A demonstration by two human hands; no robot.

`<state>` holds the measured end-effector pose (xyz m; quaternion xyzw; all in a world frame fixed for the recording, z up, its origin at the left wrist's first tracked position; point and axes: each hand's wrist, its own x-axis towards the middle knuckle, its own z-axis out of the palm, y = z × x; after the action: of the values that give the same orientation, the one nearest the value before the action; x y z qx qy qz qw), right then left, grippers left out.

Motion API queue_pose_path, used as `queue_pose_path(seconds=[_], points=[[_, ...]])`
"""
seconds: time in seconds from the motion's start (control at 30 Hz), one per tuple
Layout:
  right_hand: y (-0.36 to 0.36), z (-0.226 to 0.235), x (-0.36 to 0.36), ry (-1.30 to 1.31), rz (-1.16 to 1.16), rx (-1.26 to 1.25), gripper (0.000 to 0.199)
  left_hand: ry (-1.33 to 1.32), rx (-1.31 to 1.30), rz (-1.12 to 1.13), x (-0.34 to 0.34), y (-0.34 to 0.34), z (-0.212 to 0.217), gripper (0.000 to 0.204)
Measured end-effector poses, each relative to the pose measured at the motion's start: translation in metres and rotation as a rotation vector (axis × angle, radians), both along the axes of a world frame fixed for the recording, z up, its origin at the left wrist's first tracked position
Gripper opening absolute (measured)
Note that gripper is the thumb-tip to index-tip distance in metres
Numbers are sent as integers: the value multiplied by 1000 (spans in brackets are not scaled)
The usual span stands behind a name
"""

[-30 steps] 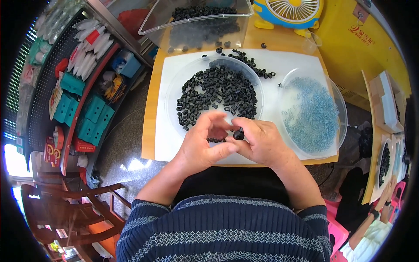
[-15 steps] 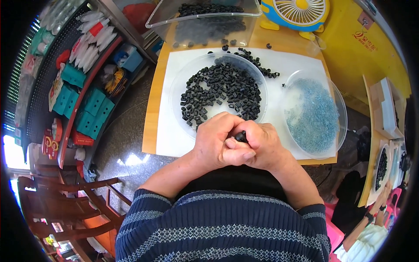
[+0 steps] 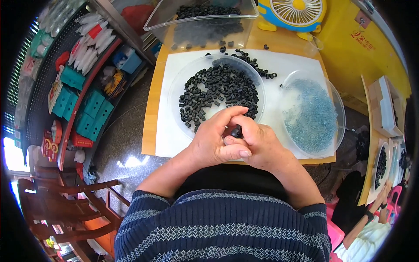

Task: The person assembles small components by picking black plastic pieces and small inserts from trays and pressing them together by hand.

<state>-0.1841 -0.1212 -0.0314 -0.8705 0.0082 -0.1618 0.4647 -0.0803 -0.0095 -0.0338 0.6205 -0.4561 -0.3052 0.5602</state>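
Note:
My left hand [image 3: 208,143] and my right hand [image 3: 267,144] are pressed together at the near edge of the table. Between their fingers a small black plastic part [image 3: 237,132] shows, its ends covered by the fingers. Just beyond the hands lies a round clear tray [image 3: 173,94], in which many short black tubular parts [image 3: 231,85] are spread. To the right, a second clear round tray [image 3: 341,120] holds a layer of tiny pale-blue translucent pieces [image 3: 310,120]. Both trays rest on a white sheet [image 3: 163,131].
Behind the trays stands a clear bin [image 3: 251,35] of black parts, with a blue-and-yellow fan [image 3: 297,6] beside it. Loose black parts [image 3: 262,70] lie on the sheet. Shelves [image 3: 83,94] line the left; a wooden chair [image 3: 65,209] stands below. Another person's hand [image 3: 386,192] shows far right.
My hands have loosened slightly: the left fingers have lifted and spread a little, and the black part shows between them. The view has shifted slightly.

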Motion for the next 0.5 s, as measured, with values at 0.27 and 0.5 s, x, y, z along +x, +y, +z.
queue_pose_path(seconds=[0.27, 0.5], points=[[7, -5, -2, -94, 15, 67, 32, -293, 41, 63, 1, 2, -2, 67], [-11, -10, 4, -232, -149, -298, 41, -15, -86, 290, -7, 3, -4, 43]])
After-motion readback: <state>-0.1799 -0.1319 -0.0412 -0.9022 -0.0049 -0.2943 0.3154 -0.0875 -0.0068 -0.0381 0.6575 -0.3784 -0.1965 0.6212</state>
